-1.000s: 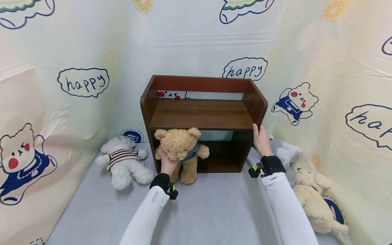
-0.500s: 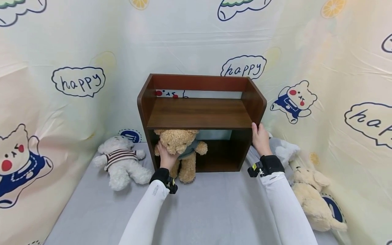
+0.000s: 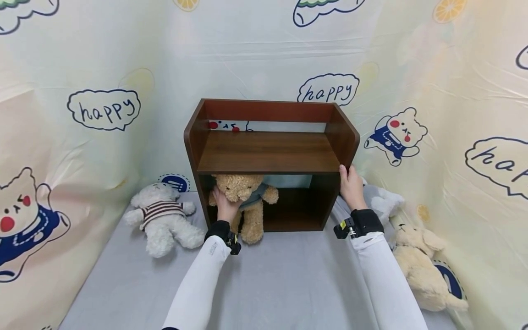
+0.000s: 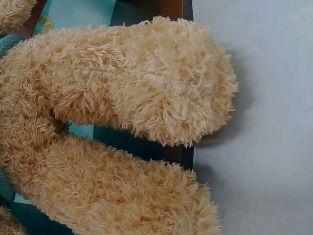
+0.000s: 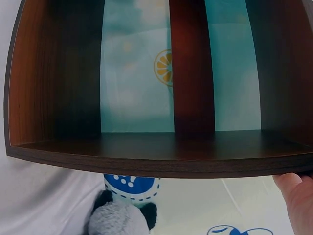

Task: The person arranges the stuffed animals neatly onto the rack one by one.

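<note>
A curly light-brown teddy bear [image 3: 253, 224] in a blue-green top is partly inside the lower left compartment of a dark wooden shelf [image 3: 272, 153]. The middle board hides the top of its head. My left hand [image 3: 226, 205] grips the bear at its left side, by the head and arm; the fingers are mostly hidden by fur. Its two fuzzy legs [image 4: 122, 83] fill the left wrist view, reaching past the shelf's front edge. My right hand [image 3: 352, 189] holds the shelf's right side panel, thumb at the front edge; the right wrist view shows that thumb [image 5: 293, 193] against the panel.
A white plush bear [image 3: 165, 217] in a striped top lies left of the shelf on the grey sheet [image 3: 288, 279]. To the right lie a cream plush toy [image 3: 420, 270] and a grey plush toy [image 3: 381, 201]. A printed curtain [image 3: 247, 59] hangs behind.
My left hand has pushed the teddy bear back into the lower compartment, so its head has gone under the middle board. The right hand has stayed on the side panel.
</note>
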The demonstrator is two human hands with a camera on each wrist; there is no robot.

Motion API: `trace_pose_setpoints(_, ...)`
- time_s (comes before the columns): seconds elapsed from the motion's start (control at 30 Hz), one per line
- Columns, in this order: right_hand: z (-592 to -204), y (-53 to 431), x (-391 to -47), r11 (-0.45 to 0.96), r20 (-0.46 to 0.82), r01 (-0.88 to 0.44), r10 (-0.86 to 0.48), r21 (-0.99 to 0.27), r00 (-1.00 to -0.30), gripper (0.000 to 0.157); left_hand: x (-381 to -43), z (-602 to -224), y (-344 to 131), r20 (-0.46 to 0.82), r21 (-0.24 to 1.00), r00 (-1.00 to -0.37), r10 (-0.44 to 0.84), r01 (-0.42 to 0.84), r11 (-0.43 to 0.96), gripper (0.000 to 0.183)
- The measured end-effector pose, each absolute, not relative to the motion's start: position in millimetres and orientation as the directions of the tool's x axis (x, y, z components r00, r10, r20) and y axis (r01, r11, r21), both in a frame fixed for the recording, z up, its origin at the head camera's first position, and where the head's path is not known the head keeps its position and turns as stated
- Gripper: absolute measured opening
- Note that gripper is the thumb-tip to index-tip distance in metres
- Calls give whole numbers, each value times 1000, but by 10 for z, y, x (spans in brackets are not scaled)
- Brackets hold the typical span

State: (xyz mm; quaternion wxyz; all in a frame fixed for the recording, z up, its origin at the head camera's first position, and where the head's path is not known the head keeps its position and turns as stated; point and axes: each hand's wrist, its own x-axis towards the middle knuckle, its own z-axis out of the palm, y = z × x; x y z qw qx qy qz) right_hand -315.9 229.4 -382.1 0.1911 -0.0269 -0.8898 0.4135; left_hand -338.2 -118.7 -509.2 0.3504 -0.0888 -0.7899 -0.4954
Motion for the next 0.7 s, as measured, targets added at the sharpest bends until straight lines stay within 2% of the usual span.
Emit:
trace_pose_setpoints(0.1,-3821,2296,-3157,661,327,-115,206,-741,-922,47,-3433,-5142,-1201,657,708,-730,-187,513,486,85)
trace_pose_setpoints(0.23,-3815,2295,-3146,661,329,-117,207,-742,-921,47,-3875,-5668,-1320,710,649,-684,-171,539,538,83)
trace_pose_setpoints(0.33,-3810,2298,-3135,656,313,-105,209,-747,-926,48,-4312,-6172,-1443,705,628,-691,-160,504,593,86)
trace_pose_setpoints(0.4,-3810,2301,-3133,655,307,-100,210,-749,-928,48,-4531,-6407,-1504,669,654,-724,-168,467,595,91)
trace_pose_setpoints(0.5,-3805,2298,-3132,657,312,-105,207,-747,-927,48,-4809,-6705,-1551,552,734,-804,-221,343,587,99)
trace_pose_setpoints(0.6,-3799,2290,-3135,657,319,-109,209,-746,-924,47,-5026,-6934,-1554,492,782,-825,-279,277,559,99)
trace_pose_setpoints(0.7,-3797,2278,-3136,654,319,-108,213,-749,-924,45,-5019,-6918,-1533,455,803,-836,-306,237,546,96)
